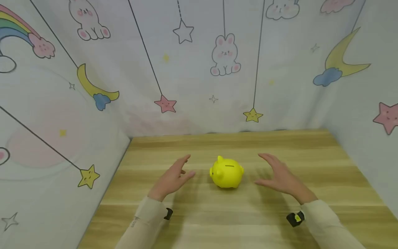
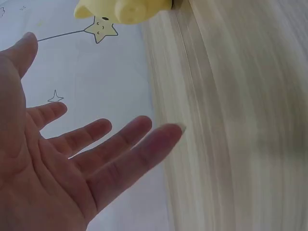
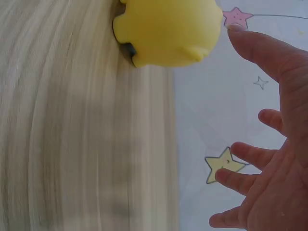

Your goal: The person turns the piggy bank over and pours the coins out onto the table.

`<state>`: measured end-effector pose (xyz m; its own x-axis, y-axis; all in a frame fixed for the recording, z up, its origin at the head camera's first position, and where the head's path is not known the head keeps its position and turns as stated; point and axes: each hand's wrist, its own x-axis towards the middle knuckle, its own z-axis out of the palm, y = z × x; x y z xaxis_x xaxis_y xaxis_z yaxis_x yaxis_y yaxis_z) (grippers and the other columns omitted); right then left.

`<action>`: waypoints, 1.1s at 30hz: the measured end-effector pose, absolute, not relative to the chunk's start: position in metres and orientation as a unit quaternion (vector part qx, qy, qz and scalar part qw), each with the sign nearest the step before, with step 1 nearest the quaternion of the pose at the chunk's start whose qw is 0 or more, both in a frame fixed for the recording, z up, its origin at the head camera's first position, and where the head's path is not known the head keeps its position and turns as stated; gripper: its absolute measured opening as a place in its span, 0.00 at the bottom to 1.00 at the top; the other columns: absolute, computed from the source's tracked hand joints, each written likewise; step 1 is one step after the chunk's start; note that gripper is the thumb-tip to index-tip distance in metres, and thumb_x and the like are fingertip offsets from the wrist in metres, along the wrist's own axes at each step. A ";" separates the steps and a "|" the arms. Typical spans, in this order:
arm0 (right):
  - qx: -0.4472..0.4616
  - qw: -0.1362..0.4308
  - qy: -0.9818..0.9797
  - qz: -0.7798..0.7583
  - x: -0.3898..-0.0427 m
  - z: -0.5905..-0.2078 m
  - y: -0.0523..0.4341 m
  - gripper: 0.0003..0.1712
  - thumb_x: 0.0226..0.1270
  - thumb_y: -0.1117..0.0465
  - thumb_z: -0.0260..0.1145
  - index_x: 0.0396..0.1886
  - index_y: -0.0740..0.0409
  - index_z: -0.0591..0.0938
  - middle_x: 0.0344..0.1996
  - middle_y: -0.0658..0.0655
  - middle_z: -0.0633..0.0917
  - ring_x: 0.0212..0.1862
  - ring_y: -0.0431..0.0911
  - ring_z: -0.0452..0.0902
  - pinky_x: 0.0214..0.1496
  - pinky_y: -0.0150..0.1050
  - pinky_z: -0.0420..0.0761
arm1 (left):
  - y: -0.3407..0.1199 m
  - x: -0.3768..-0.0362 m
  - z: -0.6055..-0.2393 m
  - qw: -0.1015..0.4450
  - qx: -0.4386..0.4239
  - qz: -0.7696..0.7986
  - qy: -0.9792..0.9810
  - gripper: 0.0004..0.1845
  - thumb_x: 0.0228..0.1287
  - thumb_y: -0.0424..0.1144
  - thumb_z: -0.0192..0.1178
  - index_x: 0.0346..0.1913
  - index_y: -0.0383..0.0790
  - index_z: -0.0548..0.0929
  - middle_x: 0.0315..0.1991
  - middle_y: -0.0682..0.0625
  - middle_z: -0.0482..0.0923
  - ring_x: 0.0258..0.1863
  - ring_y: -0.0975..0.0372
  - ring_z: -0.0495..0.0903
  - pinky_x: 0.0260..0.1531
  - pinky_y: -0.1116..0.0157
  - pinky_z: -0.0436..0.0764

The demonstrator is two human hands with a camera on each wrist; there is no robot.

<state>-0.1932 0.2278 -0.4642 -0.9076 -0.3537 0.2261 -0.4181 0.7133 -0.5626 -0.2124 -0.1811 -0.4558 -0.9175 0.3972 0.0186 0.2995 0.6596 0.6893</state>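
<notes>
A yellow piggy bank point(image 1: 226, 172) stands upright on the wooden bench point(image 1: 236, 214), roughly at its middle, with the coin slot on top and the snout turned toward 9 o'clock. The left hand point(image 1: 172, 178) hovers at 9 o'clock of the piggy bank, near it but not touching, palm turned inward and fingers point(image 2: 120, 144) spread and straight. The right hand point(image 1: 280, 176) hovers at 3 o'clock of it, also near and apart from it, palm facing inward, fingers loosely extended and holding nothing. From the right wrist view the piggy bank point(image 3: 168, 31) sits just beyond the thumb tip, with a gap between them. From the left wrist view only an edge of the piggy bank point(image 2: 127, 9) shows at 12 o'clock, well past the fingertips. Both arms wear pale sleeves point(image 1: 146, 218). Behind the bench, from 9 through 12 to 3 o'clock, hangs a cloth backdrop point(image 1: 199, 69) printed with stars, moons, rabbits and a rainbow.
</notes>
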 end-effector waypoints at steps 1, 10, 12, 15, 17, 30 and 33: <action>0.213 0.043 -0.920 0.326 -0.194 -0.466 0.226 0.56 0.52 0.45 0.79 0.74 0.64 0.62 0.70 0.69 0.64 0.69 0.67 0.58 0.61 0.76 0.56 | -0.179 -0.213 -0.458 0.076 0.187 0.385 0.901 0.40 0.71 0.62 0.54 0.79 0.54 0.52 0.72 0.46 0.61 0.53 0.51 0.79 0.41 0.53 0.82; 0.228 -0.010 -0.899 0.373 -0.203 -0.474 0.203 0.57 0.53 0.48 0.80 0.75 0.62 0.60 0.72 0.66 0.62 0.71 0.63 0.57 0.66 0.65 0.61 | -0.157 -0.220 -0.475 0.129 0.164 0.480 0.852 0.36 0.74 0.59 0.51 0.78 0.54 0.54 0.71 0.39 0.61 0.53 0.49 0.78 0.24 0.56 0.84; 0.232 -0.012 -0.897 0.376 -0.206 -0.477 0.197 0.56 0.52 0.49 0.80 0.75 0.62 0.60 0.72 0.66 0.63 0.71 0.64 0.57 0.67 0.64 0.62 | -0.151 -0.220 -0.479 0.135 0.159 0.498 0.842 0.35 0.75 0.57 0.51 0.78 0.55 0.55 0.71 0.39 0.61 0.53 0.47 0.77 0.25 0.54 0.84; 0.234 -0.020 -0.889 0.394 -0.208 -0.482 0.186 0.57 0.51 0.51 0.81 0.76 0.61 0.60 0.72 0.66 0.62 0.70 0.65 0.58 0.65 0.64 0.64 | -0.142 -0.221 -0.484 0.142 0.157 0.524 0.825 0.32 0.76 0.55 0.50 0.77 0.55 0.56 0.71 0.38 0.60 0.54 0.44 0.76 0.26 0.52 0.84; 0.237 -0.023 -0.883 0.404 -0.210 -0.486 0.179 0.58 0.51 0.51 0.81 0.76 0.60 0.59 0.72 0.66 0.61 0.70 0.65 0.58 0.64 0.64 0.66 | -0.135 -0.221 -0.487 0.144 0.154 0.535 0.818 0.31 0.76 0.54 0.50 0.77 0.55 0.57 0.71 0.39 0.60 0.55 0.44 0.75 0.26 0.51 0.84; 0.272 -0.006 -0.860 0.432 -0.219 -0.499 0.149 0.59 0.47 0.51 0.83 0.75 0.60 0.60 0.71 0.64 0.63 0.69 0.60 0.61 0.67 0.62 0.63 | -0.099 -0.217 -0.490 0.139 0.155 0.560 0.802 0.33 0.77 0.55 0.48 0.78 0.49 0.54 0.72 0.39 0.56 0.62 0.43 0.68 0.30 0.50 0.85; 0.273 -0.001 -0.859 0.433 -0.219 -0.499 0.150 0.58 0.47 0.53 0.83 0.74 0.61 0.61 0.70 0.65 0.63 0.68 0.61 0.62 0.66 0.62 0.64 | -0.096 -0.221 -0.496 0.135 0.161 0.554 0.806 0.34 0.77 0.57 0.47 0.78 0.49 0.54 0.71 0.40 0.57 0.61 0.44 0.70 0.29 0.53 0.85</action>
<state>-0.2192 0.1497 -0.4990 -0.8507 -0.4705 0.2343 -0.4682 0.4758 -0.7446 -0.2212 -0.0955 -0.4965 -0.9120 0.4083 -0.0397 0.1093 0.3351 0.9358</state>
